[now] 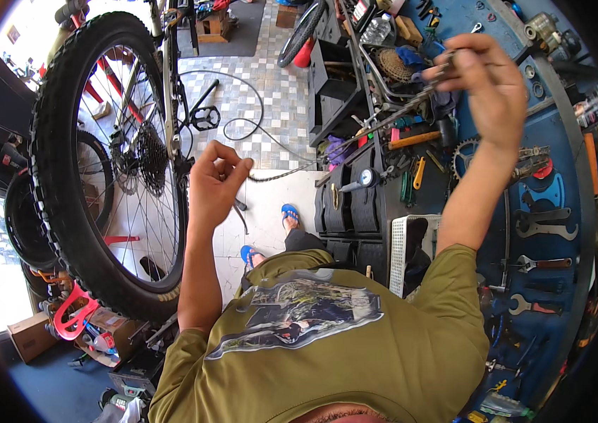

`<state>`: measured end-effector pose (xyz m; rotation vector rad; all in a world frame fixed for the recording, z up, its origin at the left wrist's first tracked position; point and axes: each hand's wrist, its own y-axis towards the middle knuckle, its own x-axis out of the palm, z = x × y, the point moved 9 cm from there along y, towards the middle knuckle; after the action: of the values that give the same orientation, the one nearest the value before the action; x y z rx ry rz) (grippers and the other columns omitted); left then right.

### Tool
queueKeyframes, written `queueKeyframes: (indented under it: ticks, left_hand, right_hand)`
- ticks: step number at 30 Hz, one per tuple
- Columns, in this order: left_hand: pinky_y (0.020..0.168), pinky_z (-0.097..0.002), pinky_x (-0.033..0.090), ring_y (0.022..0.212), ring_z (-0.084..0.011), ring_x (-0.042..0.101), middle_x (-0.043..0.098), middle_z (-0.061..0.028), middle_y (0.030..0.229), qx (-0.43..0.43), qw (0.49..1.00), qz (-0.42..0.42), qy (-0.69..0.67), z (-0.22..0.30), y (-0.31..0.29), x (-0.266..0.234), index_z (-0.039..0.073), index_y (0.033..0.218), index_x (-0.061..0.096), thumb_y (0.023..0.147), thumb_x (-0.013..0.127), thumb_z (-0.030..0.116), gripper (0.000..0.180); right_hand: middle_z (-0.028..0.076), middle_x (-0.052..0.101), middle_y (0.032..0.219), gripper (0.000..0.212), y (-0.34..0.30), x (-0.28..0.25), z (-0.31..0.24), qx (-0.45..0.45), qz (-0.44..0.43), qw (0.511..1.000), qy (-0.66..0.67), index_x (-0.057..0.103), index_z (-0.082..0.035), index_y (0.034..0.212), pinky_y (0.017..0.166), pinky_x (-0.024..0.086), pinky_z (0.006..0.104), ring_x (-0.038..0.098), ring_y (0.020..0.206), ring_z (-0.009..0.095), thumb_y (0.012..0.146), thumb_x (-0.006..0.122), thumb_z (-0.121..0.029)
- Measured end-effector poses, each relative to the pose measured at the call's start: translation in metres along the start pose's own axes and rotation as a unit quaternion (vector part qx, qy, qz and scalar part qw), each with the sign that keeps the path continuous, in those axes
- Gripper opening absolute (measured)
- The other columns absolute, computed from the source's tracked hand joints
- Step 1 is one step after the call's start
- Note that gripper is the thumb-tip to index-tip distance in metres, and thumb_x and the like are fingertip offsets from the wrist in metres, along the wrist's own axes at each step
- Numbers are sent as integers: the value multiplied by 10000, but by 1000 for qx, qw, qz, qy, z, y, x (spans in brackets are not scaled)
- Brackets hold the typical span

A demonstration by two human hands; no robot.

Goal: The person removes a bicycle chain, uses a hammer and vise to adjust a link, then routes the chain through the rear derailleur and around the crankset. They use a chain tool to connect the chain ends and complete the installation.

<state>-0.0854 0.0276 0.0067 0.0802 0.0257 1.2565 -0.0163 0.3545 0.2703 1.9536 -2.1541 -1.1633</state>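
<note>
A bicycle chain stretches between my two hands, rising toward the right. Its left end is pinched between thumb and finger of my left hand, beside the rear wheel of a bicycle. Over the tool bench, my right hand grips the other end, fingers closed around a bunched part of the chain. Close to my left hand are the wheel's black knobby tyre, its cassette and a pedal. A loose cassette lies in a tray below and left of my right hand.
Along the right, a blue tool board carries wrenches and other tools. A hammer, a pressure gauge and a white basket sit nearer. A thin cable loops above the tiled floor. Boxes stand lower left.
</note>
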Motion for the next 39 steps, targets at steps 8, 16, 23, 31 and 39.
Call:
queueKeyframes:
  ticks: [8, 16, 23, 31, 39]
  left_hand:
    - [531, -218, 311, 599, -31, 362, 681, 2, 1023, 151, 983, -103, 16, 94, 6, 65, 82, 1273, 740, 863, 876, 340, 503]
    - [608, -238, 432, 672, -68, 581, 686, -40, 761, 90, 978, -157, -103, 99, 3, 57, -37, 956, 732, 1055, 665, 187, 254]
    - [588, -243, 403, 631, -63, 535, 623, -12, 684, 84, 979, -123, -140, 111, 2, 46, -50, 922, 730, 1070, 643, 177, 285]
    - [572, -241, 390, 612, -60, 520, 609, -10, 662, 72, 983, -119, -121, 109, 0, 41, -57, 920, 731, 1066, 651, 179, 289]
    - [576, -243, 402, 616, -63, 524, 604, -8, 659, 68, 982, -123, -126, 105, -1, 39, -62, 925, 734, 1064, 660, 197, 302]
  right_hand:
    - [66, 734, 923, 157, 0, 107, -10, 18, -2, 988, 154, 677, 17, 1129, 651, 620, 241, 764, 791, 135, 1034, 661, -107]
    - [97, 739, 903, 164, -22, 100, -3, 7, 54, 981, 184, 667, 51, 1128, 681, 622, 258, 764, 820, 152, 1014, 679, -66]
    - [114, 752, 931, 156, -50, 96, 4, 38, 64, 985, 157, 681, 64, 1117, 753, 613, 267, 754, 867, 148, 1005, 687, -45]
    - [116, 750, 928, 154, -59, 97, 1, 16, 76, 987, 142, 693, 68, 1107, 754, 585, 255, 743, 856, 146, 987, 712, -26]
    - [116, 748, 942, 173, -62, 98, 6, 19, 86, 987, 132, 692, 71, 1113, 751, 580, 253, 740, 856, 148, 975, 735, -24]
